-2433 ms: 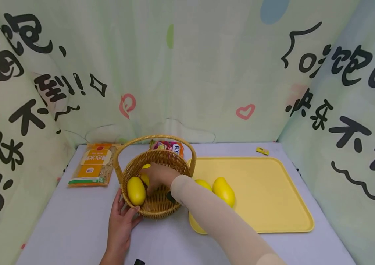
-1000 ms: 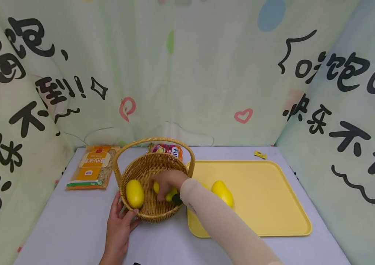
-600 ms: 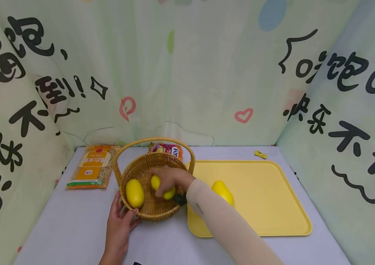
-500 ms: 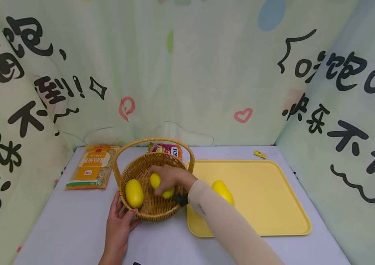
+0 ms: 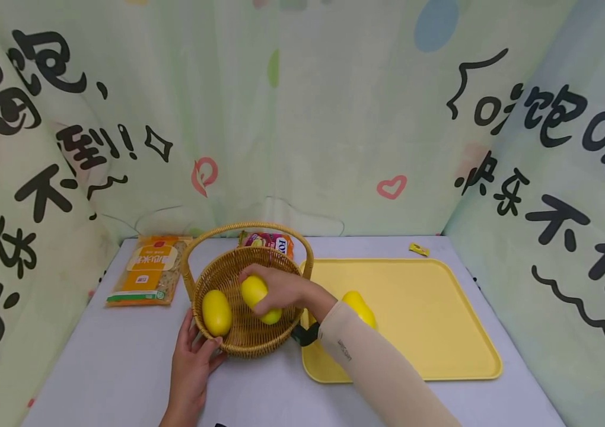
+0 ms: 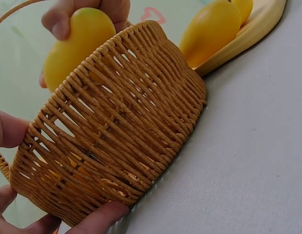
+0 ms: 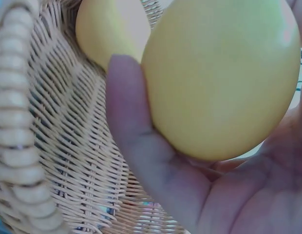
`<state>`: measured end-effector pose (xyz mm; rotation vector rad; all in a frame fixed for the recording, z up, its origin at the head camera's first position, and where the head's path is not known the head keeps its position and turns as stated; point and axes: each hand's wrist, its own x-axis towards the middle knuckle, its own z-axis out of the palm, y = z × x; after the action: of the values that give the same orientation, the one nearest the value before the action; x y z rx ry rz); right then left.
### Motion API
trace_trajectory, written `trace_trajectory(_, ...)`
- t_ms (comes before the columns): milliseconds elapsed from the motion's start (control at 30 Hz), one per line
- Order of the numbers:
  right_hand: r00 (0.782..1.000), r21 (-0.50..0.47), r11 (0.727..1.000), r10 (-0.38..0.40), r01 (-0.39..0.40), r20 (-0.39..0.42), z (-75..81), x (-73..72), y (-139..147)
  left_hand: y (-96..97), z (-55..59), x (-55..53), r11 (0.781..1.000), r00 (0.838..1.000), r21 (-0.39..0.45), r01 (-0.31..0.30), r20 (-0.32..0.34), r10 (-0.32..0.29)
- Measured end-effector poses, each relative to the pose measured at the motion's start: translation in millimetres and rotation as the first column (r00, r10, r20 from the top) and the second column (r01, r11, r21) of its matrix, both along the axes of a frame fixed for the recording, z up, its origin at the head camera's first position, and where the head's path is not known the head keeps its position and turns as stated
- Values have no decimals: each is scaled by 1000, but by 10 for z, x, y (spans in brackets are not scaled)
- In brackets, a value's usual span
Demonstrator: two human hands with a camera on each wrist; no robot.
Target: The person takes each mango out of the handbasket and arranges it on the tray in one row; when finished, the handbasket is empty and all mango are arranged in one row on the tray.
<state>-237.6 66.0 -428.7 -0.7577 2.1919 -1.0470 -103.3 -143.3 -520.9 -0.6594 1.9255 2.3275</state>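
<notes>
My left hand [image 5: 194, 362] grips the near-left rim of a round wicker basket [image 5: 251, 344], thumb at the rim and fingers along its side. In my right hand [image 5: 283, 290] is a smooth yellow mango [image 5: 254, 290], thumb and fingers curled round it. The left wrist view has this mango [image 6: 78, 46] partly above the basket's rim. Another mango [image 5: 216, 313] lies inside the basket at the left. A further mango [image 5: 359, 308] is on the yellow tray [image 5: 420, 320], partly behind the right sleeve. Beside it in the left wrist view shows one more yellow fruit [image 6: 243, 9].
An orange-labelled food bag [image 5: 147, 270] lies left of the basket. A purple and red snack packet [image 5: 267, 240] sits behind it, under the handle [image 5: 249, 225]. A small yellow packet [image 5: 419, 249] lies beyond the tray. Printed curtains surround the table.
My right hand reached into the basket, took hold of the mango there and has raised it, shifting slightly right. My left hand stays on the basket.
</notes>
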Motion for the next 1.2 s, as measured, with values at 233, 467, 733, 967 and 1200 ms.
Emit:
trace_trajectory(233, 999, -88, 996, 0, 4, 37, 8, 96, 114, 9, 3, 18, 1000, 1000, 1, 3, -18, -3)
trace_trajectory(467, 998, -140, 990, -4, 12, 55, -1, 246, 229, 11, -11, 27, 1000, 1000, -5, 6, -16, -6)
trace_trajectory(733, 996, -196, 978, -53, 66, 73, -6, 444, 441, 0, -28, 23, 1000, 1000, -9, 7, -27, -7)
trace_trajectory(967, 990, -240, 962, -106, 126, 96, -37, 582, 658, -5, -21, 36, 1000, 999, -3, 12, -34, -12)
trace_trajectory(1200, 981, -268, 946, -157, 183, 113, -29, 688, 864, 1, -16, 28, 1000, 999, -1, 14, -38, -14)
